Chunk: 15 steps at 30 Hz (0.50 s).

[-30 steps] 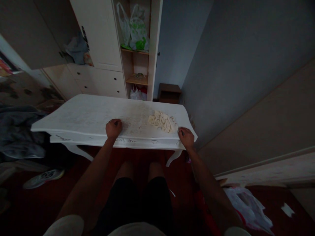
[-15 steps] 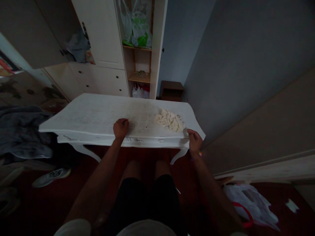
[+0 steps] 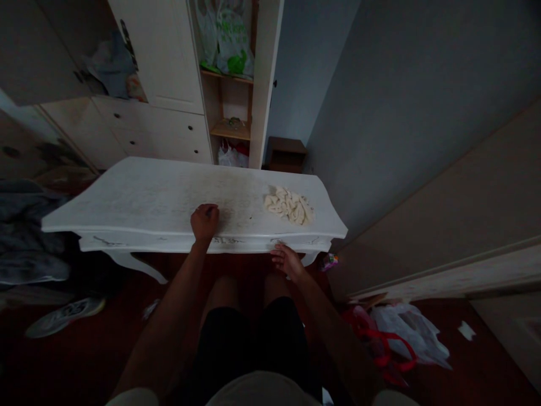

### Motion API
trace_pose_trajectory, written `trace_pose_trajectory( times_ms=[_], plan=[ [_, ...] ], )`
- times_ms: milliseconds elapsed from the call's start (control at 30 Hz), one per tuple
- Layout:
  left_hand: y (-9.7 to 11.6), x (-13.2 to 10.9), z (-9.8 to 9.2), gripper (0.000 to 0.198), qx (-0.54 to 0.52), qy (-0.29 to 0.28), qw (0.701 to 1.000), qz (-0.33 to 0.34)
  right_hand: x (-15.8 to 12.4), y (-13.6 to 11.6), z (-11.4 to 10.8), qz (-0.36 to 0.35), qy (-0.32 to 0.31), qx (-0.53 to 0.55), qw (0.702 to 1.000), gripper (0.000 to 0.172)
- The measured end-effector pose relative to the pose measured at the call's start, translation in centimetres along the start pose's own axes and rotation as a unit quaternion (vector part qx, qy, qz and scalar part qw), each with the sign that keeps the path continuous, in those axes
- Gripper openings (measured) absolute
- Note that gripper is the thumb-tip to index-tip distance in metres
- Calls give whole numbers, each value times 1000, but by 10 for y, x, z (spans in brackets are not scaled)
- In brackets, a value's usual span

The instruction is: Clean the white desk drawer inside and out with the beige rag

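My left hand (image 3: 205, 221) rests on the front part of a white table (image 3: 147, 183), its fingers curled closed. Whatever it holds, if anything, is hidden. Just in front of the table's front edge is my right hand (image 3: 288, 263), fingers stretched out and apart, close to a small carved ornament (image 3: 276, 242) on the apron. Whether it touches the table I cannot tell. A crumpled cream cloth (image 3: 289, 205) lies on the right part of the tabletop, apart from both hands. Grey smudges mark the middle of the white surface, and a tiny dark speck sits near the cloth.
Behind the table stands a white wardrobe (image 3: 169, 62) with plastic bags (image 3: 232, 42) on an open shelf. A brown box-like stand (image 3: 287, 153) is by the wall. On the floor are a shoe (image 3: 65, 317), a white bag (image 3: 412, 332) and dark clothing (image 3: 31, 237) at left.
My right hand has moved left from the table's right front corner to in front of its apron, its fingers now spread. The left hand stays at the same place on the table.
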<state>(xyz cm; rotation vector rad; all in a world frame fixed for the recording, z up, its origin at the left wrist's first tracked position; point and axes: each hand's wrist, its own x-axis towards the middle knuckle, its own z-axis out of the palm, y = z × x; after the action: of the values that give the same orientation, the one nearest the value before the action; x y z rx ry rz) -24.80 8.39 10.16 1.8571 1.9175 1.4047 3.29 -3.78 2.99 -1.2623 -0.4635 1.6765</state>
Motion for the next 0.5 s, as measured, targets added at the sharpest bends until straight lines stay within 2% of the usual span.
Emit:
trace_pose_trajectory(
  times_ms=[133, 267, 500],
  plan=[
    [-2, 1, 2, 30, -14, 11, 1000, 12, 22, -3, 3, 68, -20, 82, 994, 29],
    [-4, 1, 5, 29, -22, 23, 999, 20, 37, -6, -2, 118, -91, 159, 976, 27],
    [-4, 2, 7, 28, -25, 32, 999, 8, 45, -10, -3, 127, -133, 176, 967, 16]
  ],
)
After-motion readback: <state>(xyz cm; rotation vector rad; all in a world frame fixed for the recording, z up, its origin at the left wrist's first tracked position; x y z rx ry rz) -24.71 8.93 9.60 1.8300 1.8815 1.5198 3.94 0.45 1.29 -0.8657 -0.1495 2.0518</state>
